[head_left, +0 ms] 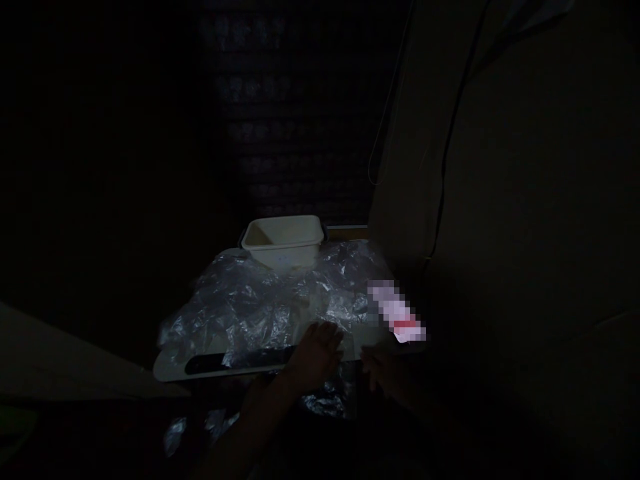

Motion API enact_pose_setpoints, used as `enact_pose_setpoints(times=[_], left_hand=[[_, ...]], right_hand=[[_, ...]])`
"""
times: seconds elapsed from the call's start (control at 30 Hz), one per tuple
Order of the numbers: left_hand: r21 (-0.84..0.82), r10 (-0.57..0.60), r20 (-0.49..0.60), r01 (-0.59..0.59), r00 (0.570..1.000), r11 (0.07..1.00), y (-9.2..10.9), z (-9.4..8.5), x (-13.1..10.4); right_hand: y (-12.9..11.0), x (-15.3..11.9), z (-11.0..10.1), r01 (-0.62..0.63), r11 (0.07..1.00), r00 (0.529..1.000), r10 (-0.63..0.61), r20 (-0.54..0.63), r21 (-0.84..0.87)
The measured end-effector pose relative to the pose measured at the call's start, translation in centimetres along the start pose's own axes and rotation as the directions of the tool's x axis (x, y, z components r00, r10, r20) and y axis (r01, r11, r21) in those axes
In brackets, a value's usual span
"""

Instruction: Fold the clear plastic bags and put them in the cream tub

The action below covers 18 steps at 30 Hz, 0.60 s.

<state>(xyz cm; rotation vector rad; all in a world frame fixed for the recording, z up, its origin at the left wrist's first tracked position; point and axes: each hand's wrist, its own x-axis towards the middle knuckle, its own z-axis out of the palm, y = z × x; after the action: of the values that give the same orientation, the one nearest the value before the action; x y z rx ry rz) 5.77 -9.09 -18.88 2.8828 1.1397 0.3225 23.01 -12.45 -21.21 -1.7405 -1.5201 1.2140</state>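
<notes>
The view is very dark. My left hand (320, 350) lies over the near edge of a small table, its fingers stretched forward on clear plastic film. Part of this film hangs below the edge as a shiny, crumpled piece (325, 399). Just to the right, my right hand (383, 373) is at the same edge, fingers pointing left and slightly apart; I make out nothing in them. Between and beyond the hands is a pale flat patch (370, 335), too dim to name. A heap of crumpled clear plastic bags (260, 307) covers much of the table.
A cream plastic tub (287, 257) stands at the back of the table (170, 367). A lit, pixelated object (397, 312) lies at the right. Large brown panels (525, 200) flank the right side, with a dark cable (443, 160). Shiny plastic scraps (175, 433) show below at left.
</notes>
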Motion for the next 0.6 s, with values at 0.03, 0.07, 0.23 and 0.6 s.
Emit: enact_pose_setpoints(times=[0.03,0.07,0.23,0.6], left_hand=[[0.0,-0.003,-0.006,0.003,1.0,1.0,0.0,-0.1,0.1],[0.0,-0.005,-0.009,0.005,1.0,1.0,0.0,-0.2,0.1],[0.014,-0.002,-0.014,0.002,1.0,1.0,0.2,-0.3,0.4],[0.044,0.007,-0.011,-0.006,1.0,0.999,0.3,-0.1,0.8]], right_hand=[[0.1,0.0,0.3,-0.037,0.998,0.999,0.036,0.039,0.041],[0.1,0.0,0.5,-0.051,0.997,0.997,0.047,0.069,0.064],[-0.3,0.4,1.3,0.048,0.999,0.993,-0.049,0.11,0.007],[2.3,0.7,2.8,0.103,0.994,0.994,-0.1,0.053,-0.047]])
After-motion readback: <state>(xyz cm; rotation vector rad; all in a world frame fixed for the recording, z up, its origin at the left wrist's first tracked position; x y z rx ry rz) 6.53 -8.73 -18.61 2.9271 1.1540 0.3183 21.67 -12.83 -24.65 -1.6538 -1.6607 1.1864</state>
